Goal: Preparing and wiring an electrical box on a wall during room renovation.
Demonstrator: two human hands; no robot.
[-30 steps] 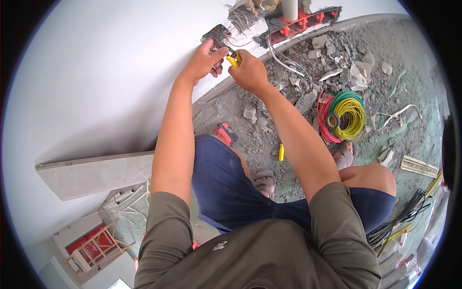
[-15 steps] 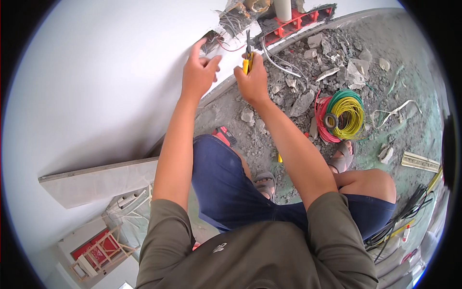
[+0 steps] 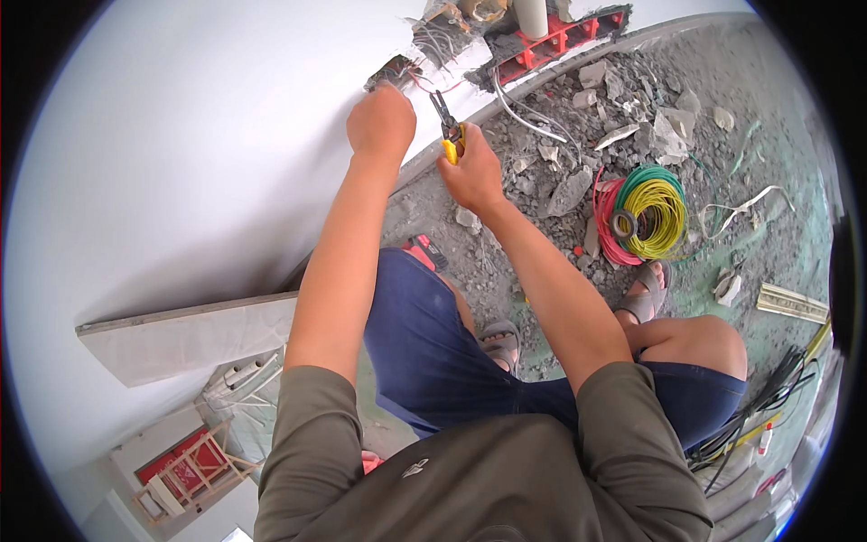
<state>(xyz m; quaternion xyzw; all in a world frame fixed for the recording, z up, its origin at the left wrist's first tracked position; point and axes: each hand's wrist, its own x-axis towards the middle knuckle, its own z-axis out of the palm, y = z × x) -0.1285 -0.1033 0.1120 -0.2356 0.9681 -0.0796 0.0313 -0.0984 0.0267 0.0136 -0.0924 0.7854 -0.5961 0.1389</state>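
My left hand (image 3: 382,124) is up against the white wall, at the lower edge of a broken-out hole (image 3: 395,72) with thin wires in it. Its back faces me and the fingers curl inward, so whatever they pinch is hidden. Red wires (image 3: 421,83) come out of the hole just beside it. To the right, my right hand (image 3: 473,172) grips pliers (image 3: 445,116) with yellow handles and dark jaws. The jaws point up toward the wall, near the red wires and apart from my left hand.
Above is a larger wall opening with grey wires (image 3: 435,41), beside a red plastic frame (image 3: 560,41) and a white pipe (image 3: 531,18). Rubble (image 3: 569,191) covers the floor. Right lie coils of yellow wire (image 3: 657,217), green and red wire; a board (image 3: 190,336) leans left.
My left hand has turned and closed at the hole, where its fingers were spread before. The pliers have tilted to the left and dropped slightly, with their jaws now apart.
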